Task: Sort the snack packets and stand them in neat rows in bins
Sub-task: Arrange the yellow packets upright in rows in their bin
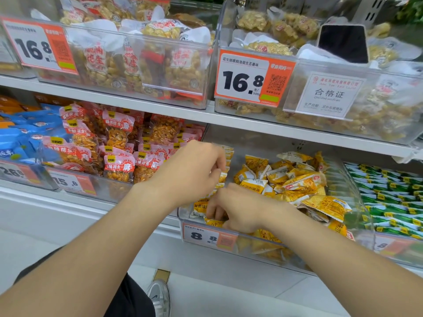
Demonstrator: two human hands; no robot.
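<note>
A clear plastic bin [364,216] on the lower shelf holds several small yellow snack packets [297,179] in a loose heap on its right side. Along its left wall stands a row of the same yellow packets [227,156]. My left hand [194,170] reaches in over that row, its fingers curled against the upright packets. My right hand [231,207] is lower, at the bin's front left corner, with its fingers curled down onto a yellow packet [211,221] there. Both hands hide much of the row.
A bin of red peanut packets [119,143] stands to the left, and blue packets [20,133] beyond it. Green packets [393,197] fill the bin on the right. The upper shelf [160,110] carries two bins of peanut bags with orange price tags [251,78]. My shoe [159,294] shows below.
</note>
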